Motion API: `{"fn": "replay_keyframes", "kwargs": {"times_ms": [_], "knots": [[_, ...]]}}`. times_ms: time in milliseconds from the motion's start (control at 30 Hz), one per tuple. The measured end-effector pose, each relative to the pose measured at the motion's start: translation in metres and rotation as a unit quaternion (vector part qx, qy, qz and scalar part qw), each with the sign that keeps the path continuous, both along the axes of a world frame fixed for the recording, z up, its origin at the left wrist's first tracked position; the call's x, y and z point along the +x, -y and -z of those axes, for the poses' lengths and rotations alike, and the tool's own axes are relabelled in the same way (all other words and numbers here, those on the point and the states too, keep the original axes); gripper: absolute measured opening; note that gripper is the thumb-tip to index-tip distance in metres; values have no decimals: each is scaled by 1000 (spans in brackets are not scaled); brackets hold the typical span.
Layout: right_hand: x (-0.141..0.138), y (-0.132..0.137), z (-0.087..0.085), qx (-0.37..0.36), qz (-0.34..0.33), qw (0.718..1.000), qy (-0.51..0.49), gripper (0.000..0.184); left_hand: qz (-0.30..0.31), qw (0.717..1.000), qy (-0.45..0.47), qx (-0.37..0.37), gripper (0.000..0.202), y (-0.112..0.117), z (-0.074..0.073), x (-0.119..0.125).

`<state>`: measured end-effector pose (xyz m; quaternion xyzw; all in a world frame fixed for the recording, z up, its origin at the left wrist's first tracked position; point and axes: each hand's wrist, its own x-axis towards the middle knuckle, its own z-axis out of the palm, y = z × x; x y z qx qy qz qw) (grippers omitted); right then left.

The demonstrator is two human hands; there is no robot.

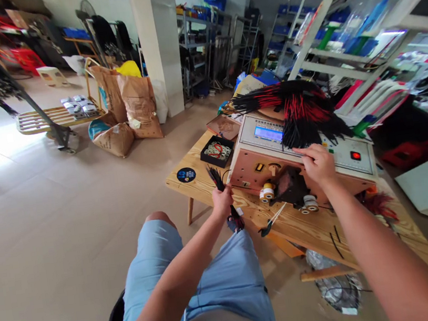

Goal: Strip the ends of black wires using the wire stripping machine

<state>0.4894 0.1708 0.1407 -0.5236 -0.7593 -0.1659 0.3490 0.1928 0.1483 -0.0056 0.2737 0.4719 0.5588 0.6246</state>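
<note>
My left hand (223, 200) is closed round a bundle of thin black wires (216, 177) with some red among them, by the table's near left edge. The bundle sticks out above and below the fist. My right hand (317, 163) rests at the top front edge of a box-shaped machine (251, 158), its index finger stretched left toward the panel beneath the wires. It appears to hold nothing. On top of the machine lies a large pile of black and red wires (302, 108), hanging over part of the panel. A lit blue screen (268, 133) and a red switch (355, 155) show there.
The wooden table (193, 158) carries a black box (217, 151) of pale and red pieces and a round black sticker (186, 175). White rollers (268, 191) jut from the machine's front. A shelf frame (327, 59) stands right. Brown sacks (138, 104) stand on the floor.
</note>
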Motion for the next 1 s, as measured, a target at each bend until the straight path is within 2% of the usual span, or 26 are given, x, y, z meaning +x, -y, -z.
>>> {"fn": "replay_keyframes", "kwargs": {"times_ms": [100, 233, 267, 367, 533, 600, 667, 733, 800, 867, 900, 933, 1000], "knots": [[0, -1, -1, 1, 2, 1000, -2, 37, -35, 999, 1, 23, 30, -7, -4, -26], [0, 0, 1, -5, 18, 1000, -4, 37, -107, 993, -2, 41, 31, -21, -11, -78], [0, 0, 3, -6, 19, 1000, -5, 38, -114, 992, 2, 49, 32, -23, -13, -90], [0, -2, 5, -2, 21, 1000, -8, 38, -85, 993, 31, 82, 35, -22, -18, -113], [-3, -4, -7, -29, 19, 999, -37, 36, -46, 994, 75, 71, 40, 18, -22, -109], [-9, 10, -11, -24, 27, 996, -82, 31, -24, 994, 84, 63, 41, 40, -21, -108], [-23, 41, -3, 10, 49, 989, -141, 25, 2, 994, 91, 55, 41, 64, -16, -112], [-47, 83, 27, 49, 83, 971, -217, 18, 25, 994, 93, 42, 39, 89, -5, -123], [-73, 122, 77, 68, 124, 929, -342, 16, 28, 995, 92, 29, 37, 114, 12, -135], [-93, 146, 132, 14, 129, 877, -463, 13, 23, 996, 81, 2, 37, 137, 33, -145], [-98, 151, 156, -9, 124, 837, -534, 11, 20, 997, 74, -19, 38, 148, 43, -148], [-101, 151, 176, -22, 123, 782, -610, 15, 17, 997, 67, -39, 40, 157, 52, -150], [-101, 138, 198, -65, 108, 673, -728, 24, 15, 996, 53, -67, 43, 169, 66, -152]]}}
